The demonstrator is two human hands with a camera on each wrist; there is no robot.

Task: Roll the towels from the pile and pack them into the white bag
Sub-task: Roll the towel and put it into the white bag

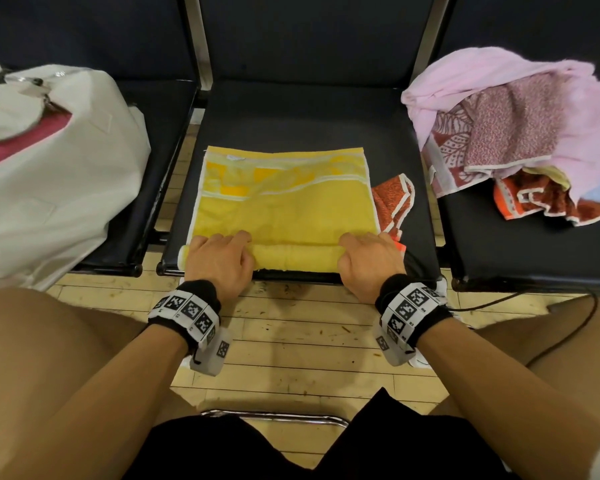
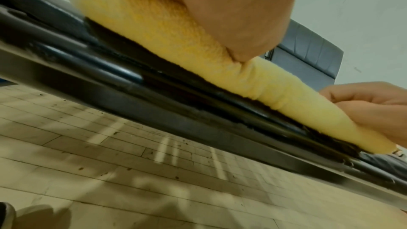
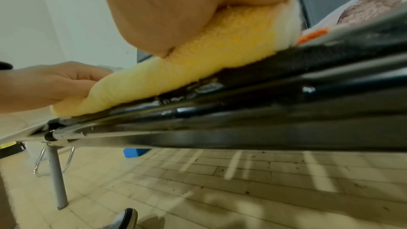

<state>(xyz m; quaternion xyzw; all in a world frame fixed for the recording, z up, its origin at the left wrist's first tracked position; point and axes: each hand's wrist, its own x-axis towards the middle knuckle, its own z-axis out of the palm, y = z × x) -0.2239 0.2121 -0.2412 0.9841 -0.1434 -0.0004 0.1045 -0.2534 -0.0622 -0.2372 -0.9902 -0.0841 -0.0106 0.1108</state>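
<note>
We sit facing a row of dark seats (image 1: 309,119) on a pale tiled floor (image 1: 291,344). On the left seat slumps the white bag (image 1: 56,181), something pink showing in its mouth. On the right seat lies the pile of towels (image 1: 520,133). On the middle seat the yellow towel (image 1: 284,202) lies flat, its near edge rolled, over an orange cloth (image 1: 394,199). Our left hand (image 1: 219,258) and right hand (image 1: 371,259) curl their fingers around the roll's two ends.
</note>
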